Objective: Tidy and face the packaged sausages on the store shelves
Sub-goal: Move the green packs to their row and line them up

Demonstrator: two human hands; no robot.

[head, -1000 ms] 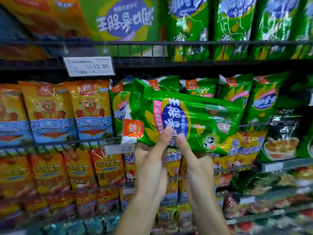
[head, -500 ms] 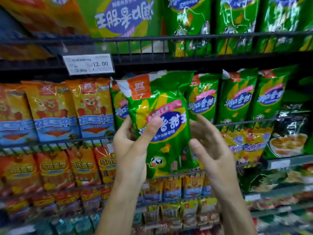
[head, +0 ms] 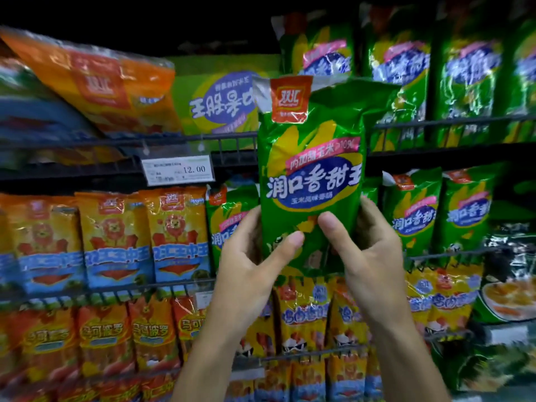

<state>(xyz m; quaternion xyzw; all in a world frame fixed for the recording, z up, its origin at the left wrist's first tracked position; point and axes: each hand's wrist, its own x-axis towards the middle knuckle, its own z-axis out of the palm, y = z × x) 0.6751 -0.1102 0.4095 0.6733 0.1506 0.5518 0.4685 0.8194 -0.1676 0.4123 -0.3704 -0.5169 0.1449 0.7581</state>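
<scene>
Shelves mostly faced, one pack not yet back in its row

The wire shelves (head: 174,285) show orange and green rows standing label-out, though an upside-down green plastic pack (head: 214,105) up top looks unfixed. The green glossy corn sausage pack (head: 311,175) is upright mid-air, left hand (head: 249,274) and right hand (head: 368,256) both gripping its bottom.

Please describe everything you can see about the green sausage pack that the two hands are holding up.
The green pack is a glossy plastic pouch, held upright with its front facing the camera. It has an orange-red logo patch at the top, yellow corn artwork, a pink banner and a blue oval with white characters. Its crinkled top seal leans slightly. The left hand and right hand grip its lower part, thumbs on the front. It is held in front of the shelves, not resting on them.
</scene>
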